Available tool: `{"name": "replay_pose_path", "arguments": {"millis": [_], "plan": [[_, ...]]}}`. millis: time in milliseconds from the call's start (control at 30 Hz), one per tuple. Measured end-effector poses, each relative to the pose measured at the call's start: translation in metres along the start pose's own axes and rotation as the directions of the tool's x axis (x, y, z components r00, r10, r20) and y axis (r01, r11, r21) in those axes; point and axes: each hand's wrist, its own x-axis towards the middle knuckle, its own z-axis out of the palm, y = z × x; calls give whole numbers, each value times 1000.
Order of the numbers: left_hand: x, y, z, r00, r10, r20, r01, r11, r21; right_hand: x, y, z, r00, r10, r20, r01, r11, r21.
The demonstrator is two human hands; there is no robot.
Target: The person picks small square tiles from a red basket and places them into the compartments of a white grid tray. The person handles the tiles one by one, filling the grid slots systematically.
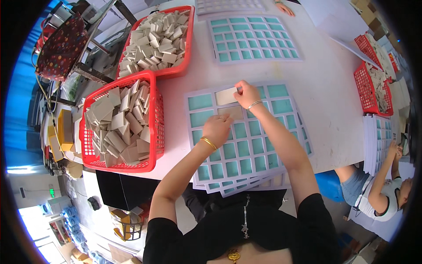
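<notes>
In front of me lies a stack of white frames with rectangular compartments over a turquoise backing. A cream tile sits at a top-row compartment, its right end pinched between the thumb and fingers of my right hand. Just below it, a grey-beige tile lies at a second-row compartment. My left hand has its bunched fingertips on this tile's lower left part; the thumb is mostly hidden. The other visible compartments of the top frame show turquoise.
Two red baskets heaped with beige tiles stand at the left. Another compartment frame lies farther back. At right are red baskets, stacked frames and a seated person. Another person's hand shows at the far edge.
</notes>
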Motion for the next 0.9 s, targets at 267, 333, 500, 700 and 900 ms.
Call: {"name": "replay_pose_path", "arguments": {"millis": [267,333,500,700,900], "plan": [[8,5,-17,974,13,225,-33,996,86,-18,-14,13,939,-311,146,338,758,-558],[14,2,-22,962,52,267,-82,991,103,-21,-28,13,932,-262,249,362,691,-625],[57,-53,-55,951,-73,300,46,994,96,-24,-44,12,933,-142,329,348,585,-733],[129,-163,-143,923,-273,-269,356,873,333,-19,-48,12,940,-22,340,285,601,-747],[149,-215,-155,971,-228,64,123,716,687,-23,-50,18,949,-41,313,271,613,-743]]}}
